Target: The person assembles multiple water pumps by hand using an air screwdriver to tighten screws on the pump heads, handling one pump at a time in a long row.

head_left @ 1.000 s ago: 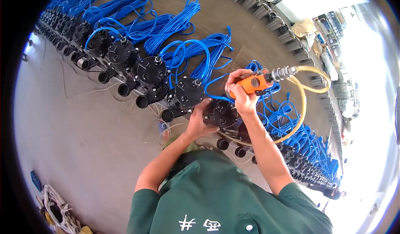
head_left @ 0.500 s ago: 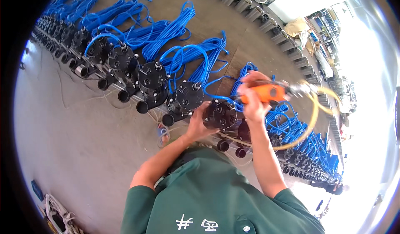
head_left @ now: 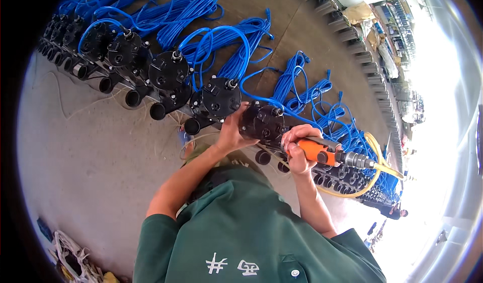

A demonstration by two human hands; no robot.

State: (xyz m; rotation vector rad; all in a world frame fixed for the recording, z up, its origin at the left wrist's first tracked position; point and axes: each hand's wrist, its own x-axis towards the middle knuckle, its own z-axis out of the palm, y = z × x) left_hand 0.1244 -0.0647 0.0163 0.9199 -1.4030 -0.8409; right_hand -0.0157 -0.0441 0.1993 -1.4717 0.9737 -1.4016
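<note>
From where I stood, the R hand (head_left: 298,149) had its grip closed round an orange tool (head_left: 317,153), coupling end pointing R, the other end hidden by the fist; the L hand (head_left: 232,133) curved agst the side of a black pump (head_left: 261,123), fingertips partly out of sight, so I couldn't tell if that grip was clamped or merely resting; the pump stood in a long diagonal row, just L of the tool.

Space was tight: a neighbouring pump (head_left: 220,97) stood right beside the L hand; a blue cable (head_left: 269,100) ran close behind the pump's top; blue coils (head_left: 288,79) lay beyond on a brown surface (head_left: 251,8); a yellow hose (head_left: 388,170) looped off the tool, in front of more cable; the R hand & tool hid part of the row.

Steel cylinders (head_left: 352,34) lined the far edge, w/ a tan bag (head_left: 359,13) behind; on the grey floor (head_left: 110,157), a whitish bundle (head_left: 68,248) at lower L; another person (head_left: 390,210) was nr the row's R end.
</note>
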